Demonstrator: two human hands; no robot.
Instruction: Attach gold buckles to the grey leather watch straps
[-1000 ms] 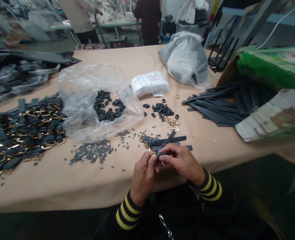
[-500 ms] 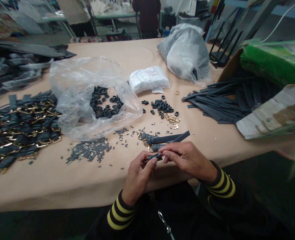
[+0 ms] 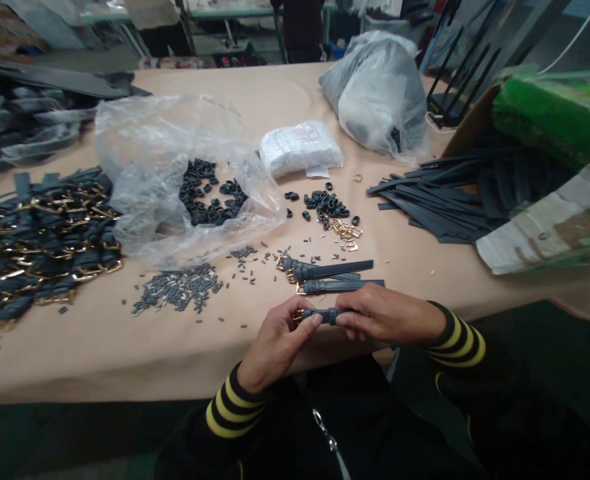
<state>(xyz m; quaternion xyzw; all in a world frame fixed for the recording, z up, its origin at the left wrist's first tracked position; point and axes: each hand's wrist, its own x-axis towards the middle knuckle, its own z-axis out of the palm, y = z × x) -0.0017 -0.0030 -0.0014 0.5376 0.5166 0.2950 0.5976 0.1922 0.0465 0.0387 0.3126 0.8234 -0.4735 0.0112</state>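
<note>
Between my two hands lies a dark strap [image 3: 329,316] with a gold buckle at its left end and a loop around it. My left hand [image 3: 279,337] pinches it at the buckle end. The fingers of my right hand [image 3: 387,315] are closed on the strap just right of the loop; its far end is hidden by the hand. Just beyond, several buckled straps [image 3: 332,269] lie side by side, buckles to the left. Behind them are small dark loops [image 3: 327,204] and gold buckles [image 3: 345,230] in a loose pile.
Small dark pieces [image 3: 177,288] are scattered at centre left. Buckled straps [image 3: 45,247] are heaped at far left. An open plastic bag [image 3: 145,153] holds more loops. Plain strips [image 3: 439,207] spill from a box [image 3: 539,223] at right. A full bag [image 3: 375,93] stands behind.
My right hand has moved slightly right along the strap, and the loop now shows between my hands. The view has shifted a little.
</note>
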